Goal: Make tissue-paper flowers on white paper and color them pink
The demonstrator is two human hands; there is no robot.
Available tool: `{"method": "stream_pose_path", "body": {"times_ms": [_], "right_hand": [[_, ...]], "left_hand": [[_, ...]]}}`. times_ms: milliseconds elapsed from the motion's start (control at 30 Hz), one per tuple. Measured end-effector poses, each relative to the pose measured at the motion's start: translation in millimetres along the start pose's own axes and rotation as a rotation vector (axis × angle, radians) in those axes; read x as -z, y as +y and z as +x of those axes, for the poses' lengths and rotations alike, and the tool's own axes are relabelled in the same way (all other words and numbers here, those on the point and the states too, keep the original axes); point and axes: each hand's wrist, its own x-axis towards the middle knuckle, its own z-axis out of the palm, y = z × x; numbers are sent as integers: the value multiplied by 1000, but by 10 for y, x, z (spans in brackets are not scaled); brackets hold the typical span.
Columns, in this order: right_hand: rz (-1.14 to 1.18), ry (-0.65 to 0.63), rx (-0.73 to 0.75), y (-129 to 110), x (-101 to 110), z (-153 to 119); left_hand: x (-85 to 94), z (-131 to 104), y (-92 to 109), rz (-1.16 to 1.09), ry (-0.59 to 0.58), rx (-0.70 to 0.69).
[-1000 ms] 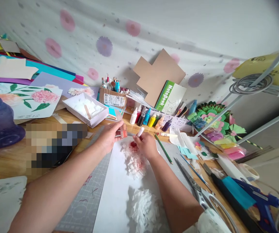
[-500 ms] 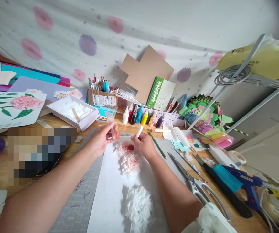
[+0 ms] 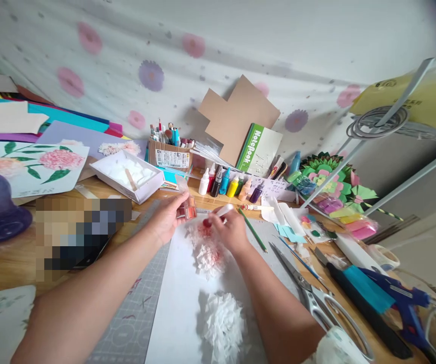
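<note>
By the white sheet's far edge, left hand pinches color palette, right hand pinches white-handled brush; better dab paper flower lightly.

From the head, near, behind and above the gripping left hand and right hand, the desk is viewed forward and downward.

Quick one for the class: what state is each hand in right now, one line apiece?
Left hand: closed, holding a small palette of reddish colours.
Right hand: closed, holding a white-handled brush.
</note>
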Motion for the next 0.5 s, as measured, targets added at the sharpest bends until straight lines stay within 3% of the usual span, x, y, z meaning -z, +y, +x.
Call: {"method": "stream_pose_path", "body": {"times_ms": [67,133,300,500], "right_hand": [[140,174,-34,-15,28,9],[243,220,-36,-32,44,9],[210,90,25,-50,-15,-1],[31,10,4,-30,-3,31]], "left_hand": [[-10,-16,-16,-13,-6,36],[-24,-36,-41,-15,-38,88],[-35,-73,-103,-3,-215,109],[-13,-39,-106,24,-187,107]]}}
